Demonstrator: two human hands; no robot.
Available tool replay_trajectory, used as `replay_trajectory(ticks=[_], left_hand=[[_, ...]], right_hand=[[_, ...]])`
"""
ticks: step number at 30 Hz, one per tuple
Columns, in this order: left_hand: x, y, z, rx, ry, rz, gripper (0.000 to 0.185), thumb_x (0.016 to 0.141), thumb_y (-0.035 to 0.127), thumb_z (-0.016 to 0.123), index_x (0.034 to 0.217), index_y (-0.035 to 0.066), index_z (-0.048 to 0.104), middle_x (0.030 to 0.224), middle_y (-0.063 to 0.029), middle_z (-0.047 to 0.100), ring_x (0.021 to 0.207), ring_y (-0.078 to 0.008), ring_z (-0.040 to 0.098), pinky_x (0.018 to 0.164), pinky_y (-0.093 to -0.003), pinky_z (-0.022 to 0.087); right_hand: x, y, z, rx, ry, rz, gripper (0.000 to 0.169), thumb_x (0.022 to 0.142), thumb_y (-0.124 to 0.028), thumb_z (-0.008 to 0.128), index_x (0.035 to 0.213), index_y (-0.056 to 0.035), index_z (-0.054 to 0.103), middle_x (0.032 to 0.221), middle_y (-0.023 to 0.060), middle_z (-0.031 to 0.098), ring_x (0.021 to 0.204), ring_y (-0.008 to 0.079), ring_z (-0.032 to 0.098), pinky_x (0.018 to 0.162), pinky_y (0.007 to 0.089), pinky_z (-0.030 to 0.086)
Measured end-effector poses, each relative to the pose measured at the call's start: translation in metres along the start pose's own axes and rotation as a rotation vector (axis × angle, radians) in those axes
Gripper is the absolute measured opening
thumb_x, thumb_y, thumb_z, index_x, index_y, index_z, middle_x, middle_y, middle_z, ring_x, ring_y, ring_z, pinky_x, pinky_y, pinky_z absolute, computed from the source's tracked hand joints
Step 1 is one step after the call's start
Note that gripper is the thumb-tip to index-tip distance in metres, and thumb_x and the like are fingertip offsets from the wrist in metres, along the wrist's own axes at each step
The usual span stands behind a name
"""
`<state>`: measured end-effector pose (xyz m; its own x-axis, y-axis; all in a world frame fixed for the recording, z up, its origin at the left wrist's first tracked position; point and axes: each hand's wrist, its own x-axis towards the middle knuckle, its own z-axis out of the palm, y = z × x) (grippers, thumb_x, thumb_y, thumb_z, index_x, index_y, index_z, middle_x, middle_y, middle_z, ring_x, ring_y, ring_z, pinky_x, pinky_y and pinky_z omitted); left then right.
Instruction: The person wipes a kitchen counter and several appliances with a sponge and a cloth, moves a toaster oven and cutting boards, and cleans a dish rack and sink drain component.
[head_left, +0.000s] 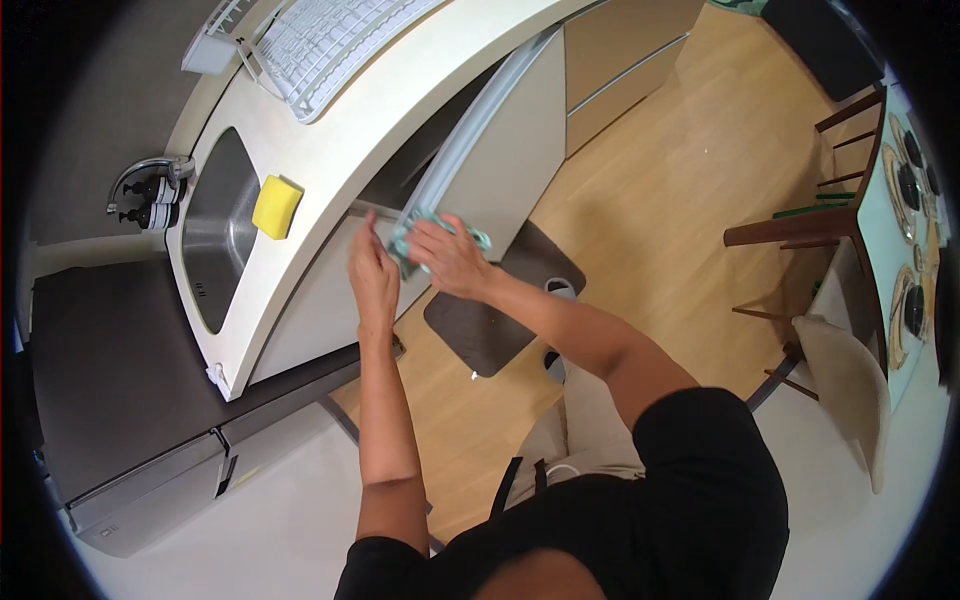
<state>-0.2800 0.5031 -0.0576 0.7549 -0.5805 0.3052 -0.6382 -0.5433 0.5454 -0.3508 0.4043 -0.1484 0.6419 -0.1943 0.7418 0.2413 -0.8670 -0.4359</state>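
My right hand (450, 255) is closed on a pale green cloth (480, 238), part of it sticking out past the fingers. The cloth lies against the upper edge of a tilted-out cabinet front (501, 142) below the counter. Just left of it, my left hand (373, 274) is raised with its fingers up, close to the cloth's lower end and the cabinet's edge. Whether the left hand touches either one cannot be told. A dark gap shows between the counter and the cabinet front.
The white counter (367, 135) holds a yellow sponge (277, 208) beside a steel sink (225, 240), and a white dish rack (330, 52). Soap bottles (159, 215) stand by the faucet (174, 166). A dark mat (499, 322) lies on the floor. Chairs (851, 375) and a set table (892, 247) are at right.
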Motion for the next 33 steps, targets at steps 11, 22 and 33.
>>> replay_trajectory(ticks=[11,22,33], left_hand=[[-0.081,0.061,0.034,-0.203,-0.162,-0.185,0.025,0.094,0.015,0.042,0.110,0.002,0.056,0.066,-0.0187,0.052,0.054,-0.0233,0.048,0.055,-0.0329,0.042],[-0.061,0.082,0.038,0.134,0.022,-0.027,0.028,0.082,-0.005,0.052,0.109,-0.001,0.056,0.108,-0.0188,0.051,0.100,-0.0318,0.050,0.085,-0.0358,0.041],[0.071,0.226,0.169,0.434,0.170,0.336,0.037,0.078,-0.011,0.053,0.110,0.005,0.059,0.117,-0.0132,0.051,0.120,-0.0322,0.042,0.095,-0.0414,0.038]], right_hand=[[0.010,0.142,-0.121,-0.132,0.008,-0.041,0.021,0.064,-0.001,0.060,0.080,-0.0127,0.053,0.105,0.0034,0.059,0.110,0.0194,0.052,0.093,0.0425,0.035],[0.055,0.266,-0.128,0.239,0.879,0.671,0.046,0.073,0.004,0.052,0.117,-0.0064,0.043,0.116,0.0155,0.047,0.107,0.0318,0.047,0.093,0.0381,0.038],[-0.007,0.463,-0.030,0.777,1.025,1.452,0.058,0.093,-0.031,0.042,0.141,-0.0069,0.018,0.144,0.0192,0.020,0.130,0.0350,0.026,0.106,0.0410,0.024]])
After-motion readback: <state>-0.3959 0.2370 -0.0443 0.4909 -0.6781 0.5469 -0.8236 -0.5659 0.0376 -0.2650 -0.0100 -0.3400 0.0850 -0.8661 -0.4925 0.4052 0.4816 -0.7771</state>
